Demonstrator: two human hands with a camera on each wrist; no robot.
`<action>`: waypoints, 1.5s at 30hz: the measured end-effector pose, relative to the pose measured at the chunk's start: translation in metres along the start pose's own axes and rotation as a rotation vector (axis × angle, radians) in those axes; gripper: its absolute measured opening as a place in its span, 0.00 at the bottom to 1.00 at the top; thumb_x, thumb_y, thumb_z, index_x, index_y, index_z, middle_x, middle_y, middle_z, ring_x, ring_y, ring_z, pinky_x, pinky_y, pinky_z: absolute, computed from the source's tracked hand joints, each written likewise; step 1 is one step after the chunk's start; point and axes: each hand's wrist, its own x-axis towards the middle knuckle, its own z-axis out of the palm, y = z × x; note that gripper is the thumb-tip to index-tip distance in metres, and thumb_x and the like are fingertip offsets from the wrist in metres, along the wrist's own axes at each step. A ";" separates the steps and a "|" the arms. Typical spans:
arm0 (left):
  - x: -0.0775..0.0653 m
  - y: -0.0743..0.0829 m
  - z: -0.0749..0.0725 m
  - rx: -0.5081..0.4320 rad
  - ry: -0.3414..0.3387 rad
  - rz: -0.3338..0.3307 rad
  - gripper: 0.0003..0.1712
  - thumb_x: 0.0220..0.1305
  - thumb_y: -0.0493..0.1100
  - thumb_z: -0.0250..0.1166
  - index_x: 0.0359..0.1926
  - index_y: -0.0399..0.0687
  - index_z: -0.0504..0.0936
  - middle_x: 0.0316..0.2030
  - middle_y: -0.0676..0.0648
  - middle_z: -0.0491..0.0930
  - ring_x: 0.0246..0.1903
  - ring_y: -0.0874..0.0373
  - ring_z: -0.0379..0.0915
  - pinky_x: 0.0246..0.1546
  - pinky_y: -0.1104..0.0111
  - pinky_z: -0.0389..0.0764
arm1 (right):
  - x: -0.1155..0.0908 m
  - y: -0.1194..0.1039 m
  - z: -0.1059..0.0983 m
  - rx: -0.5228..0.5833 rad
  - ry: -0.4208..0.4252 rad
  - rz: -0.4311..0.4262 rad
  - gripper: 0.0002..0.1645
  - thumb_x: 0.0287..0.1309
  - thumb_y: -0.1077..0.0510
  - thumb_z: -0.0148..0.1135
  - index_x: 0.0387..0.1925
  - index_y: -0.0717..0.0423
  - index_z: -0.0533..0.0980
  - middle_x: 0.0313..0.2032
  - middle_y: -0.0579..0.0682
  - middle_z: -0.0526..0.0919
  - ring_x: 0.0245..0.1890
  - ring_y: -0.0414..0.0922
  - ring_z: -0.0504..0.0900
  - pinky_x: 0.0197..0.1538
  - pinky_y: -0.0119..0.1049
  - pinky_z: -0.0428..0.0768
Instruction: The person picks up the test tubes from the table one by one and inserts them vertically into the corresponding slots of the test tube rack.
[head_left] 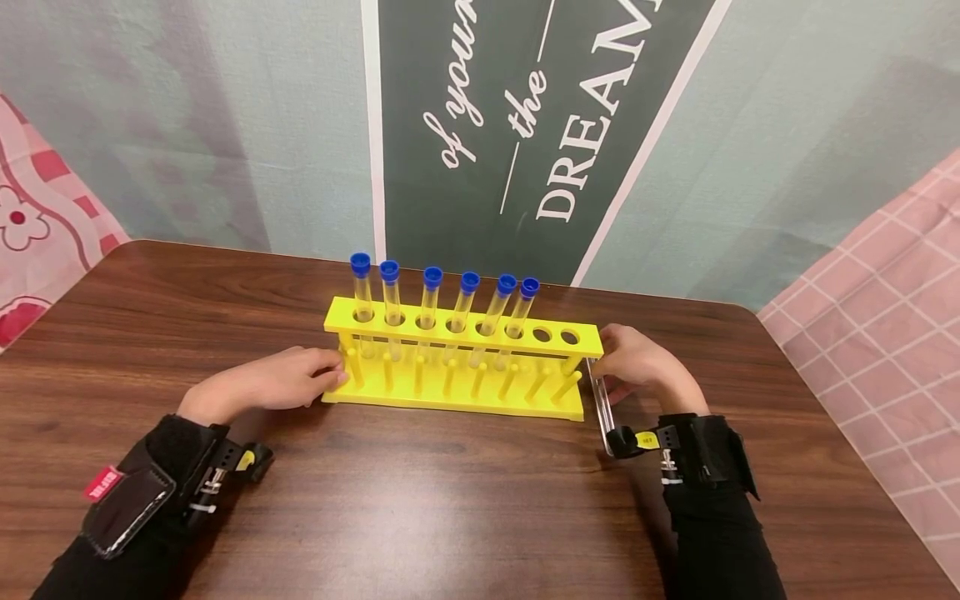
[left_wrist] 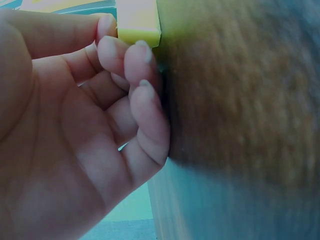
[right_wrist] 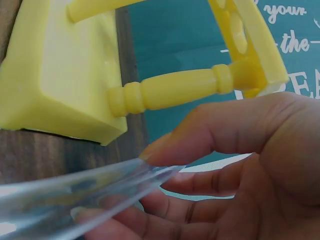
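A yellow test tube rack (head_left: pixel 453 400) stands on the table, with several clear test tubes (head_left: pixel 363 292) topped by blue caps (head_left: pixel 432 277) in its holes. My left hand (head_left: pixel 288 379) pinches the rack's left end near the base; in the left wrist view, thumb and fingertips meet the yellow edge (left_wrist: pixel 139 35). At the opposite end, my right hand (head_left: pixel 637 362) holds another clear test tube (right_wrist: pixel 95 195) between thumb and fingers. That tube slants down toward me beside the rack's end post (right_wrist: pixel 180 90). No blue cap shows on it.
Two holes (head_left: pixel 556 335) at the rack's right end hold no tube. The brown wooden table (head_left: pixel 450 517) reaches back to a cloth backdrop (head_left: pixel 300 125) with printed lettering. Pink patterned cloth (head_left: pixel 900 358) hangs at the right side.
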 end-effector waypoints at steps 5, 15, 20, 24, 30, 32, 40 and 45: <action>0.000 0.000 0.000 0.002 -0.004 0.003 0.14 0.69 0.40 0.47 0.25 0.46 0.65 0.17 0.51 0.62 0.16 0.59 0.59 0.20 0.69 0.62 | -0.004 0.001 -0.005 0.005 0.011 -0.022 0.30 0.47 0.70 0.56 0.51 0.72 0.55 0.36 0.63 0.69 0.22 0.48 0.75 0.29 0.44 0.80; 0.001 0.001 0.000 -0.005 -0.001 0.002 0.13 0.69 0.40 0.48 0.25 0.45 0.66 0.16 0.52 0.62 0.16 0.60 0.59 0.20 0.69 0.62 | -0.014 0.001 -0.012 0.047 0.028 -0.096 0.27 0.49 0.71 0.55 0.49 0.68 0.54 0.29 0.59 0.70 0.21 0.49 0.74 0.28 0.46 0.80; 0.002 0.001 0.000 -0.008 0.000 0.003 0.13 0.69 0.40 0.48 0.25 0.45 0.66 0.16 0.52 0.62 0.16 0.60 0.59 0.20 0.69 0.62 | -0.020 0.002 -0.015 0.098 0.008 -0.138 0.26 0.52 0.72 0.54 0.49 0.68 0.52 0.28 0.58 0.70 0.23 0.49 0.75 0.29 0.48 0.79; 0.001 0.001 0.001 -0.006 0.004 -0.001 0.13 0.69 0.41 0.48 0.25 0.45 0.66 0.16 0.52 0.62 0.15 0.59 0.59 0.19 0.69 0.62 | -0.024 0.002 -0.018 0.105 0.010 -0.165 0.26 0.53 0.73 0.52 0.49 0.67 0.51 0.28 0.58 0.70 0.24 0.49 0.75 0.30 0.49 0.79; 0.001 0.001 0.001 0.001 0.010 -0.011 0.12 0.69 0.41 0.49 0.26 0.45 0.67 0.16 0.51 0.63 0.15 0.59 0.60 0.20 0.69 0.62 | -0.027 0.001 -0.023 0.131 -0.021 -0.211 0.25 0.54 0.74 0.51 0.49 0.67 0.50 0.27 0.56 0.69 0.25 0.49 0.75 0.30 0.50 0.79; 0.000 0.001 0.001 0.000 0.010 -0.011 0.12 0.69 0.41 0.49 0.26 0.45 0.67 0.16 0.51 0.63 0.15 0.59 0.60 0.20 0.68 0.62 | -0.029 0.001 -0.024 0.145 -0.034 -0.229 0.25 0.53 0.74 0.51 0.48 0.67 0.50 0.27 0.56 0.68 0.25 0.49 0.75 0.30 0.51 0.79; 0.000 0.001 0.001 0.001 0.010 -0.009 0.12 0.69 0.41 0.49 0.26 0.45 0.67 0.16 0.52 0.62 0.16 0.59 0.60 0.20 0.69 0.61 | -0.035 -0.003 -0.027 0.194 -0.050 -0.270 0.25 0.51 0.75 0.53 0.46 0.66 0.51 0.27 0.57 0.67 0.24 0.49 0.74 0.30 0.53 0.78; 0.000 0.000 0.001 0.003 0.015 -0.004 0.12 0.69 0.41 0.49 0.26 0.45 0.67 0.16 0.52 0.62 0.16 0.60 0.60 0.20 0.69 0.62 | -0.041 -0.007 -0.027 0.213 -0.060 -0.312 0.24 0.51 0.76 0.53 0.45 0.66 0.51 0.28 0.58 0.66 0.24 0.49 0.75 0.30 0.52 0.78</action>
